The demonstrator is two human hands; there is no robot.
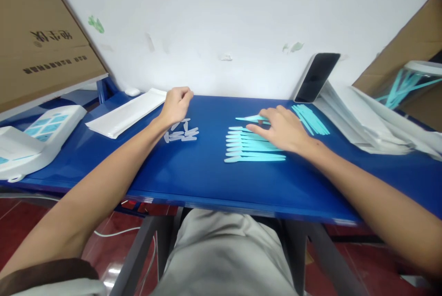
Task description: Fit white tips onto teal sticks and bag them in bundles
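Just above a small pile of translucent blade caps, my left hand is closed with its fingers curled in. What it holds, if anything, is hidden. My right hand reaches over a row of turquoise eyebrow razors with pale capped tips, lying side by side and pointing left. Between its thumb and fingers is another turquoise eyebrow razor, at the far end of the row, its tip also to the left. Right of that hand lies a loose bunch of turquoise sticks, apparently more razors.
A phone leans at the back right beside stacked white plastic bags. At left are a white folded packet and a white device. A clear container holds turquoise sticks. Cardboard rises at far left.
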